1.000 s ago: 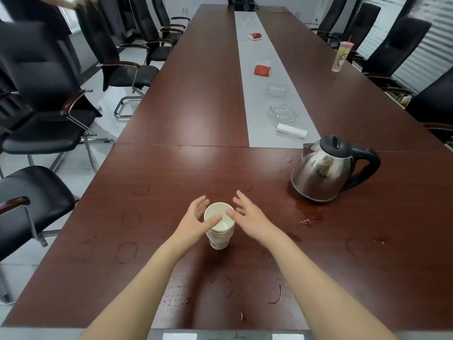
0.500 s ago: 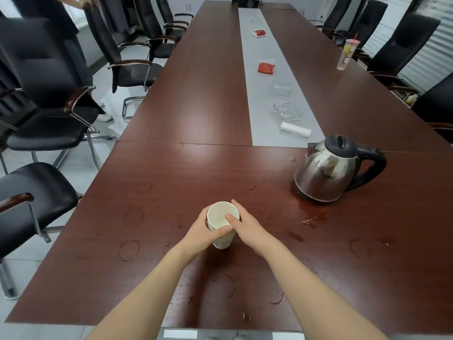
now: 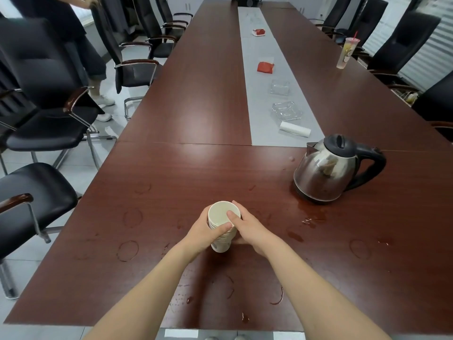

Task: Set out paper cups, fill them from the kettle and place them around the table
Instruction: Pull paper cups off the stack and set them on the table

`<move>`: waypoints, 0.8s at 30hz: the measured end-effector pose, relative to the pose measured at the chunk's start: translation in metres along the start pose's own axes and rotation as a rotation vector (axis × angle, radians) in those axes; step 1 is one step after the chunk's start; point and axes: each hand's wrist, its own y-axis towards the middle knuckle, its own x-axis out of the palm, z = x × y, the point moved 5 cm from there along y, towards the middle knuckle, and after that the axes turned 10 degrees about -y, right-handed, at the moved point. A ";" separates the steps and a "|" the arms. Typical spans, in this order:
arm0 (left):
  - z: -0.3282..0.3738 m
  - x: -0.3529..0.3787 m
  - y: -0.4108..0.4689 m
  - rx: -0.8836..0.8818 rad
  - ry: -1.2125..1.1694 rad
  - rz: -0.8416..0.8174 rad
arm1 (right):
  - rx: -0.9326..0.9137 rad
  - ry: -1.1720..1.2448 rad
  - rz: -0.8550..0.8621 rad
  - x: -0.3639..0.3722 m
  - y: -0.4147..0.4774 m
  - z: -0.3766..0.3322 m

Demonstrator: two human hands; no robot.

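A stack of white paper cups stands on the near part of the long brown table. My left hand grips the stack's side, thumb across the nested rims. My right hand pinches the rim of the top cup, thumb inside it. A steel kettle with a black lid and handle stands to the right and farther away, beyond reach of both hands, in a small puddle.
Water rings and drops mark the table around the cups. Along the grey centre strip lie a white roll, two glass ashtrays and red packets. A lidded drink cup stands far right. Black chairs line both sides; a person stands far left.
Both hands have gone from open beside the cup stack to holding it. The left now wraps the stack and the right pinches the top cup's rim.
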 end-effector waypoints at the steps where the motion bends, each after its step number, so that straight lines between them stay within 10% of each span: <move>1: 0.002 0.000 0.000 -0.002 0.012 0.016 | 0.005 0.001 -0.004 -0.001 0.000 -0.001; 24: 0.061 0.013 -0.008 -0.090 -0.209 -0.049 | -0.032 -0.254 -0.047 -0.029 -0.019 -0.051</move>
